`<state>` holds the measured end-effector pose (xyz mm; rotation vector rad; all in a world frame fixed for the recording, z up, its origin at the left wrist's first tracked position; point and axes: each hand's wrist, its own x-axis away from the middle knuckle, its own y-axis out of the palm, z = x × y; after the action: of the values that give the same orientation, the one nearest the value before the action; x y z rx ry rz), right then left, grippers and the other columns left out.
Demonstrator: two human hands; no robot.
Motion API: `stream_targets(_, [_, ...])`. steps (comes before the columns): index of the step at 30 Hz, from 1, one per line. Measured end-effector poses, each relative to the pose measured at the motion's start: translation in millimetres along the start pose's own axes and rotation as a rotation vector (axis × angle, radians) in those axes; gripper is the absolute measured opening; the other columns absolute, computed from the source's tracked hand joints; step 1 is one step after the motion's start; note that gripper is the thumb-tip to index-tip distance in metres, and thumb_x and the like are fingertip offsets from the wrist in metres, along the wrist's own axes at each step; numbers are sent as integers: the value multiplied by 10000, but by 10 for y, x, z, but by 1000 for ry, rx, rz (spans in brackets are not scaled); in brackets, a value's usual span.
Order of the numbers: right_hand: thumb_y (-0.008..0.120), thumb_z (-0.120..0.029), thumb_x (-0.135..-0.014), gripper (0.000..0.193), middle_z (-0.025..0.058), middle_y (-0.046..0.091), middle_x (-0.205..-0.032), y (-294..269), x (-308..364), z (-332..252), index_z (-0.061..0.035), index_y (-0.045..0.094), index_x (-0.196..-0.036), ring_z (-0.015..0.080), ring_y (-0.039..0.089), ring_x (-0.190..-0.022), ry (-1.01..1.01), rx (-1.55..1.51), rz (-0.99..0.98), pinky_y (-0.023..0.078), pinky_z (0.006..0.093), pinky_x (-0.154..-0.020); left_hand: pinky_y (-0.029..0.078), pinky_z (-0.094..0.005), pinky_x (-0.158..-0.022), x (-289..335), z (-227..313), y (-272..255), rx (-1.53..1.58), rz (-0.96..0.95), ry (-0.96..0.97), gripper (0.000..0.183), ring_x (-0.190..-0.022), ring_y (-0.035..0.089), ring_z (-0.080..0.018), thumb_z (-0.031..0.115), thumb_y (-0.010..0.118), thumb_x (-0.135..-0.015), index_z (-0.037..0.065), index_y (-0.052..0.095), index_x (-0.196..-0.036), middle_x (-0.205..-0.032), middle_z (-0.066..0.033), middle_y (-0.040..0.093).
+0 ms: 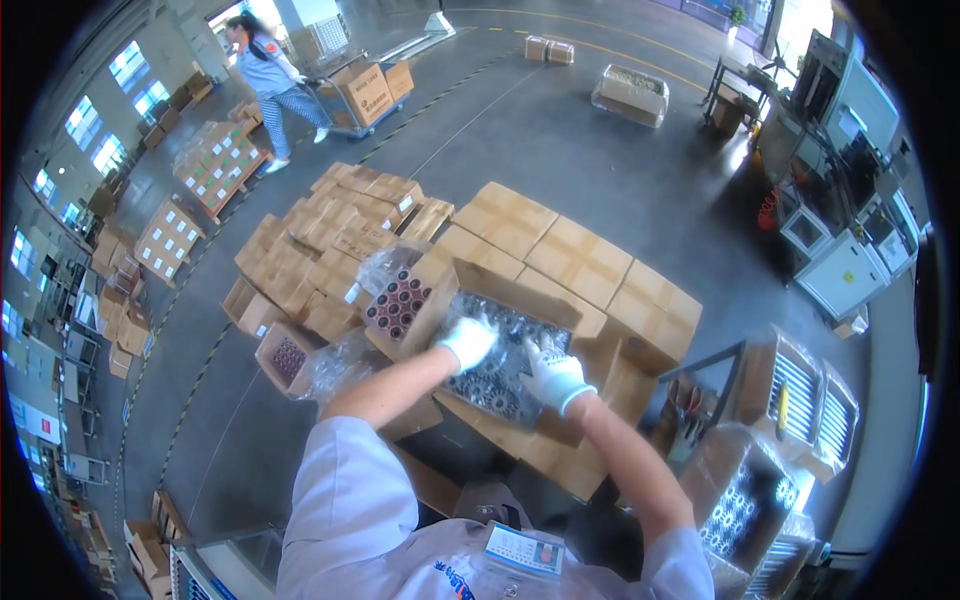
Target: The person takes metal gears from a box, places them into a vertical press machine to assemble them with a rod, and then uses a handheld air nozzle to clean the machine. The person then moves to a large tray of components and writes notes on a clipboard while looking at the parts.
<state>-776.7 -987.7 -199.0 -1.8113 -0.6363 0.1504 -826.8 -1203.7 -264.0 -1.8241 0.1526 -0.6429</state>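
Note:
In front of me stands an open cardboard box [515,290] filled with dark, toothed, gear-like metal parts [490,390] under clear plastic film. My left hand [470,343], in a white glove, is over the left side of these parts. Its fingers are blurred, so I cannot make out whether they grip the film. My right hand [555,375], gloved too, rests on the right side of the parts with its fingers spread. Just left of the box, a carton of dark round-topped parts [398,305] shows with plastic film around it.
Closed cartons [580,260] lie beyond the box, and more stacked cartons [340,235] are to the left. Boxes of metal parts [735,510] stand at the lower right, near a machine [850,270]. A person [265,85] pulls a cart [370,105] at the far left.

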Motion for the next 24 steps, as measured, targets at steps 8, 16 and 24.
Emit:
stream_targets(8, [547,-137,-903,193,247,650,-978,655,-474,465,-41,620,-1053,368,686,-781,-162,176,314,551,479,-658,515,-440,-603,120,-440,-523,303,359,92,164,-688,675,-306,231,589,-827,85,659,-805,-758,-146,674])
stream_targets(16, [637,-90,-915,164,165,656,-891,92,-2,427,5,616,-1046,247,656,-836,36,-696,276,526,343,-768,503,-266,-641,1414,-1870,-613,1072,696,-628,157,-704,611,-101,86,721,-815,2,693,-945,-816,-34,695])
stream_targets(24, [611,-99,-910,95,74,649,-949,115,486,787,-10,604,-942,184,595,-833,15,-978,225,490,304,-805,505,-466,-941,599,-538,-956,304,20,119,933,-1127,633,-340,363,743,-809,202,220,-1564,-1559,-197,335])
